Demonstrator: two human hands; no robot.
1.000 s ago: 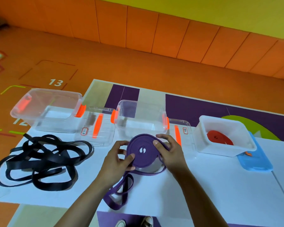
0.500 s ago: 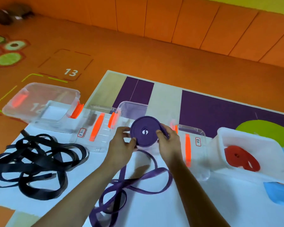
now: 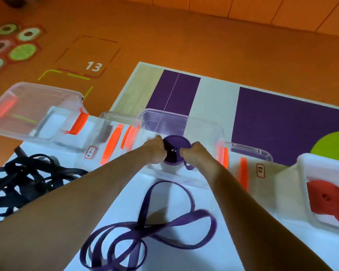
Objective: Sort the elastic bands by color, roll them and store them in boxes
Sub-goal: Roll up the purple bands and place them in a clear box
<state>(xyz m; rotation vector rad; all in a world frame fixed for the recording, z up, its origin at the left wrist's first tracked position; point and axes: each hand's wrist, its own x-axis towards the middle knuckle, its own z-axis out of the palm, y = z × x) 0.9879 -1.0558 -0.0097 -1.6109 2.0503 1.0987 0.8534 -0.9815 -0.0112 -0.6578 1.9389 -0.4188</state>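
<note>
Only the "13" (image 3: 94,66) on the floor reads; the lid labels (image 3: 90,152) are too blurred. Red roll (image 3: 329,200) in white box (image 3: 303,165) is cut off at the right. Left hand (image 3: 155,151) and right hand (image 3: 194,155) pinch a tight purple roll (image 3: 174,147), probably inside the middle clear box (image 3: 184,122). Loose purple band (image 3: 164,227) loops on the worktop (image 3: 213,257).

Loose band (image 3: 143,228) before mid box (image 3: 174,122)

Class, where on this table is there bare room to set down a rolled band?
Bare: the near strip below the loose purple band, and the gap between the right forearm and the white box. The left clear box is empty. Crowded: black bands at left.
</note>
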